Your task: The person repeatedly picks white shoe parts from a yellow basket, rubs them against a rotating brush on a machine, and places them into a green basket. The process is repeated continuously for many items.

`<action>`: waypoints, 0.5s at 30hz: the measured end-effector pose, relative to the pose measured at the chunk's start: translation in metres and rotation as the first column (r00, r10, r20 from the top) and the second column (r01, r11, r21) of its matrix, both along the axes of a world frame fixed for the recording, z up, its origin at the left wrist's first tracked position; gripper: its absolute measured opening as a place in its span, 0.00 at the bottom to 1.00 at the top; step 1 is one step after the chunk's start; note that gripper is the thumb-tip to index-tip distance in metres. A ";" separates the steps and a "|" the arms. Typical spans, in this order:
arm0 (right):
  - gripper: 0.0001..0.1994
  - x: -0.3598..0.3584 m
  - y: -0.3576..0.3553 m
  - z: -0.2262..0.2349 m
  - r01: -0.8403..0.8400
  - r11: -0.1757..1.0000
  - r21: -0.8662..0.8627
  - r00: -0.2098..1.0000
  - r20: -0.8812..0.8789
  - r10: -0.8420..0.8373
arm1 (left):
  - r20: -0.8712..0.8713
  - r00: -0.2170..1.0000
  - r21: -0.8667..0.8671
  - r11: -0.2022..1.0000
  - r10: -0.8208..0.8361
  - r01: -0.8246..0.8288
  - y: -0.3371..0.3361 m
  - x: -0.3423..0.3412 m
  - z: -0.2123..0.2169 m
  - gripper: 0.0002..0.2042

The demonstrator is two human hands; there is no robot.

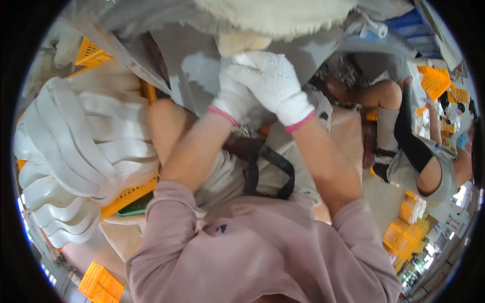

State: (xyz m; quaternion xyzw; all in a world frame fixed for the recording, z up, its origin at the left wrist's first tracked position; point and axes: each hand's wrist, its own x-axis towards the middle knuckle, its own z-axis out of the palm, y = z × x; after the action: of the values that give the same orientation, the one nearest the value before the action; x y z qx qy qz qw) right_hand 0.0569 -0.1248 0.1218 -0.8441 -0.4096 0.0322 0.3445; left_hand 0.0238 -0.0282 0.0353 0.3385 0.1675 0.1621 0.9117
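- Head view, and here you are: your left hand (235,93) and right hand (275,83), both in white knitted gloves with pink cuffs, are drawn in together, the right lapping over the left.
- The grip is closed, both hands clamped on a pale tan block (241,44), right at the meeting of your gloves.
- Look where it sits: at the far end of the grip, poking out past your fingertips, its upper side close under a fuzzy-edged cream pad (280,17).
- Blur and overlapping gloves make it hard to say how much of the block your fingers cover, or whether it touches the pad.
- Behind your hands there's a grey surface (197,48), splashed with a paler patch.
- Over on your left, white curved pieces (96,136) pile high in a yellow crate (134,194), well apart from the grip.
- A black strap (287,174) loops across your lap, and off to your right another person (444,171) sits near more yellow crates.
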 end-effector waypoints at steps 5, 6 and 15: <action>0.25 -0.016 -0.037 0.020 -0.117 0.991 -0.068 0.945 -0.315 0.091 | -0.021 0.977 -0.541 0.824 -0.212 0.167 0.026 0.012 -0.023 0.28; 0.26 -0.014 -0.031 0.017 -0.087 0.995 -0.044 0.929 -0.364 0.065 | -0.063 0.992 -0.489 0.869 -0.112 0.068 0.028 0.016 -0.029 0.29; 0.33 -0.072 -0.044 0.036 0.056 0.988 -0.144 0.977 -0.196 -0.084 | -0.025 0.997 -0.640 0.767 -0.069 0.037 -0.002 0.013 -0.041 0.39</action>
State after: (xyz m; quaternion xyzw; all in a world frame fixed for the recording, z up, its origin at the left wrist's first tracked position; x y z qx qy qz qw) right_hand -0.0155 -0.1686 0.1575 -0.8721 -0.3396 0.1335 0.3259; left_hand 0.0372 -0.0298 -0.0058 0.0168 0.2245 0.0617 0.9724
